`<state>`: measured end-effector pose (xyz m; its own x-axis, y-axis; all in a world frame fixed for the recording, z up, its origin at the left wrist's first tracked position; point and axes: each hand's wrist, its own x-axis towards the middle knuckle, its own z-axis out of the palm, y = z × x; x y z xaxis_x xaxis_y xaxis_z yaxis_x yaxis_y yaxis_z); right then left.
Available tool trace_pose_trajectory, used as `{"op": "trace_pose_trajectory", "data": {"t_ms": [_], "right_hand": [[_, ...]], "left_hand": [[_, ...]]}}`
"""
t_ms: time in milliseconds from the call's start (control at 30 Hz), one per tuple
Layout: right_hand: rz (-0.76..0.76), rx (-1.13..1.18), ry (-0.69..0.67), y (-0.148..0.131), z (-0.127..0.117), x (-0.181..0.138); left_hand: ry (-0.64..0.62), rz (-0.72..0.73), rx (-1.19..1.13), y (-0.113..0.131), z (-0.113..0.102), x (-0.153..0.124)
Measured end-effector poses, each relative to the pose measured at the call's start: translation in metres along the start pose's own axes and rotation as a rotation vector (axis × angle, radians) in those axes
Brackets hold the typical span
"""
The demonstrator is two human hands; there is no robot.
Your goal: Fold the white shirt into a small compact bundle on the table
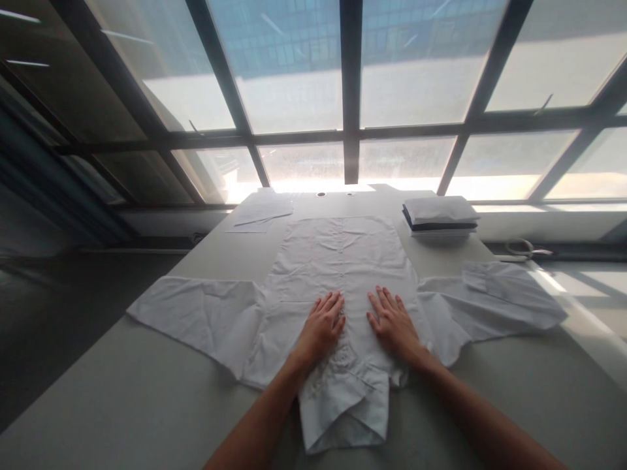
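Note:
A white button-up shirt (337,261) lies spread flat on a pale grey table (122,391), collar toward me, hem toward the windows, both sleeves stretched out sideways. My left hand (321,326) rests palm down on the shirt's chest, just left of the button line, fingers extended and together. My right hand (392,323) lies flat the same way just right of the button line. Neither hand holds anything. The collar (343,411) sits close to the table's near edge.
A stack of folded clothes (438,219), white over dark, sits at the table's far right. A flat white piece (262,212) lies at the far left. Large slanted windows (343,98) rise behind the table. A cable (522,248) lies on the sill at right.

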<state>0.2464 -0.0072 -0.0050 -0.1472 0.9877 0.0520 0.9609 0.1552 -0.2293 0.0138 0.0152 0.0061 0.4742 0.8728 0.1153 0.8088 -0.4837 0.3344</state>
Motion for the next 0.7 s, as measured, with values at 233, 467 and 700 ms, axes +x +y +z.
{"op": "trace_pose_trajectory", "data": {"t_ms": [233,467,700], "right_hand": [[0.109,-0.066,0.073,0.033,-0.001,0.001],[0.116,-0.044,0.094,0.034,0.002,0.001],[0.124,-0.019,0.026,0.007,-0.004,-0.009]], "left_hand": [[0.002,-0.006,-0.011,0.001,0.000,0.000],[0.009,0.000,-0.016,0.001,0.000,0.000],[-0.003,-0.006,-0.015,0.002,-0.001,0.000]]}}
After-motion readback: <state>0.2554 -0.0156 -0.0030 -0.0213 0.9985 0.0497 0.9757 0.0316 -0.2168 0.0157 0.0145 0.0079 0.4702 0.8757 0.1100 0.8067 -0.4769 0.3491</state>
